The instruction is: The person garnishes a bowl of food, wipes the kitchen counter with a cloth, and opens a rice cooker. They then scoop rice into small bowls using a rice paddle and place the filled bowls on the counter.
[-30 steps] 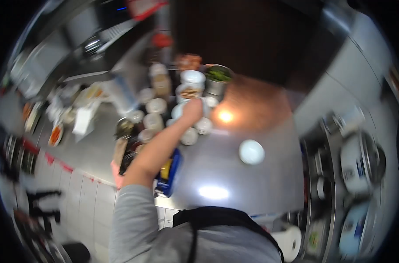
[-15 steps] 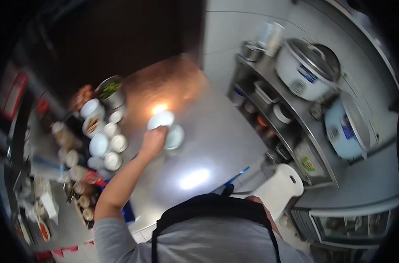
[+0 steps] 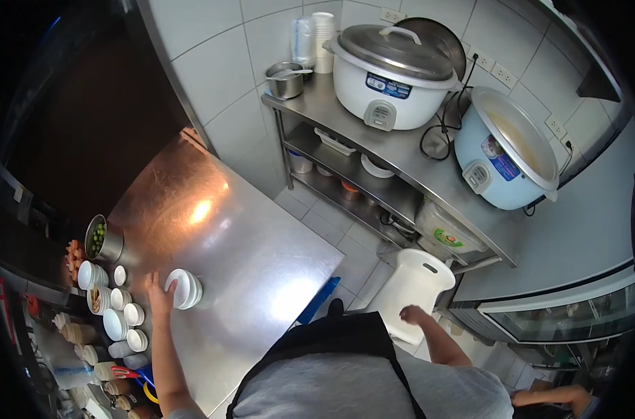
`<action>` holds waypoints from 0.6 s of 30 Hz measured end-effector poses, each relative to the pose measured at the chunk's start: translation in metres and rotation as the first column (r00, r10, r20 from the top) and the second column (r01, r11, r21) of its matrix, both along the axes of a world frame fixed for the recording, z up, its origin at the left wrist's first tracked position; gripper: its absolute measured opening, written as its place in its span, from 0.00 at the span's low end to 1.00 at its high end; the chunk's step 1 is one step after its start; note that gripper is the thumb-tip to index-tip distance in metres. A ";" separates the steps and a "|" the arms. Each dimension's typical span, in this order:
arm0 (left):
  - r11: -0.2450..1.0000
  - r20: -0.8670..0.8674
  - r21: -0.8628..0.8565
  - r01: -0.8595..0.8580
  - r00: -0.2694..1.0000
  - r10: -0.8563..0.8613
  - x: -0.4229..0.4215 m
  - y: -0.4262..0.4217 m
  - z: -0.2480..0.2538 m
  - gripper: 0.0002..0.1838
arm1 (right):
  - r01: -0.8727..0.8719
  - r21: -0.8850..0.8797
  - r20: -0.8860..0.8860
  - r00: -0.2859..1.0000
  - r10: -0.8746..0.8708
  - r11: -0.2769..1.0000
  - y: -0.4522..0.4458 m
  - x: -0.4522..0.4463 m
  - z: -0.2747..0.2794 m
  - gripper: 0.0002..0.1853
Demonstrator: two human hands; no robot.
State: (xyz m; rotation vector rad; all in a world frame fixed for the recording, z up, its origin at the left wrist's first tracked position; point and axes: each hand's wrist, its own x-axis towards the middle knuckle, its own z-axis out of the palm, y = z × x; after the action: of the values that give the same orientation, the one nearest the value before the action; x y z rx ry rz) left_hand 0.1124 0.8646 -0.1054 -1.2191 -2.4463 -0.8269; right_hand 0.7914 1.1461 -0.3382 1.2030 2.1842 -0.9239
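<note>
The steel table (image 3: 240, 244) fills the lower left; the white stool (image 3: 408, 283) stands lower right. On the table, left of centre, sit nested bowls (image 3: 185, 288), probably rigid, smooth and breakable, best held round the outer walls; mouths face up, the stack's axis roughly upright. The left hand (image 3: 161, 299) is open at their rim, fingers apart; the right hand (image 3: 413, 315), near the stool, has fingers curled together.

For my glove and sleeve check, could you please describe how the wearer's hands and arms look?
The left hand and right hand wear no gloves, and no watch shows. Short grey sleeves leave the forearms bare; a black apron is worn.
</note>
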 end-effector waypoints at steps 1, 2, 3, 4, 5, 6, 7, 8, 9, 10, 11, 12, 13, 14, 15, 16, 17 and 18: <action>0.995 0.094 -0.103 0.016 0.996 -0.006 -0.016 -0.005 -0.011 0.13 | -0.003 0.090 -0.052 0.999 0.007 0.996 0.010 0.001 -0.003 0.12; 0.979 0.183 -0.201 0.041 0.983 -0.003 -0.029 -0.006 -0.018 0.13 | 0.002 0.182 -0.106 0.994 0.018 0.983 0.022 -0.002 -0.005 0.12; 0.969 0.202 -0.238 0.061 0.979 -0.012 -0.036 -0.005 -0.020 0.15 | 0.160 0.148 -0.184 0.974 -0.132 0.976 0.029 -0.006 0.000 0.12; 0.974 0.227 -0.222 0.052 0.974 -0.001 -0.038 -0.004 -0.020 0.14 | 0.317 0.100 -0.254 0.924 -0.284 0.943 0.033 -0.017 0.013 0.12; 0.976 0.253 -0.210 0.051 0.967 0.004 -0.042 -0.003 -0.020 0.14 | 0.381 0.090 -0.269 0.899 -0.346 0.920 0.035 -0.028 0.020 0.11; 0.977 0.282 -0.204 0.059 0.960 0.000 -0.045 -0.002 -0.020 0.14 | 0.452 0.078 -0.278 0.866 -0.416 0.889 0.031 -0.036 0.024 0.11; 0.978 0.234 -0.179 0.106 0.970 -0.063 -0.047 -0.003 -0.020 0.11 | 0.394 0.125 -0.297 0.891 -0.345 0.911 0.028 -0.042 0.024 0.11; 0.973 0.242 -0.198 0.120 0.968 -0.070 -0.046 -0.003 -0.017 0.10 | 0.335 0.178 -0.305 0.913 -0.272 0.925 0.021 -0.043 0.020 0.11; 0.969 0.253 -0.213 0.129 0.965 -0.073 -0.045 -0.003 -0.012 0.09 | 0.305 0.168 -0.303 0.921 -0.245 0.938 0.011 -0.045 0.014 0.11; 0.966 0.260 -0.222 0.132 0.963 -0.071 -0.045 -0.004 -0.013 0.09 | 0.268 0.162 -0.307 0.928 -0.210 0.950 0.001 -0.052 0.014 0.11; 0.965 0.274 -0.203 0.168 0.956 -0.108 -0.050 -0.007 -0.019 0.08 | 0.275 0.083 -0.268 0.932 -0.244 0.958 -0.012 -0.057 0.017 0.12; 0.964 0.283 -0.181 0.195 0.949 -0.139 -0.058 -0.013 -0.025 0.08 | 0.277 0.007 -0.233 0.935 -0.268 0.961 -0.020 -0.065 0.028 0.12; 0.963 0.291 -0.161 0.215 0.943 -0.162 -0.062 -0.014 -0.027 0.08 | 0.262 0.018 -0.204 0.946 -0.253 0.965 -0.030 -0.068 0.026 0.12; 0.968 0.258 -0.146 0.205 0.952 -0.163 -0.065 -0.014 -0.030 0.08 | 0.315 0.019 -0.186 0.934 -0.306 0.949 -0.042 -0.069 0.025 0.12; 0.973 0.225 -0.135 0.188 0.962 -0.154 -0.063 -0.017 -0.029 0.08 | 0.325 0.017 -0.141 0.937 -0.319 0.946 -0.052 -0.069 0.025 0.12; 0.978 0.188 -0.125 0.167 0.972 -0.142 -0.060 -0.019 -0.024 0.08 | 0.331 0.013 -0.100 0.939 -0.329 0.943 -0.061 -0.067 0.020 0.13; 0.990 0.171 -0.089 0.114 0.980 -0.097 -0.056 -0.021 -0.018 0.08 | 0.269 0.015 -0.077 0.960 -0.267 0.963 -0.069 -0.065 0.016 0.13; 0.999 0.156 -0.018 0.049 0.987 -0.046 -0.060 -0.025 -0.016 0.09 | 0.208 0.021 -0.056 0.977 -0.206 0.978 -0.074 -0.060 0.009 0.13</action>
State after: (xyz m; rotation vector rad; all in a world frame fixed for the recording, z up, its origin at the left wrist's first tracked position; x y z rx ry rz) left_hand 0.0522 0.8395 -0.1214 -1.2691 -2.5634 -0.9442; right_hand 0.7313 1.0720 -0.3288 1.4561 2.1477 -1.0243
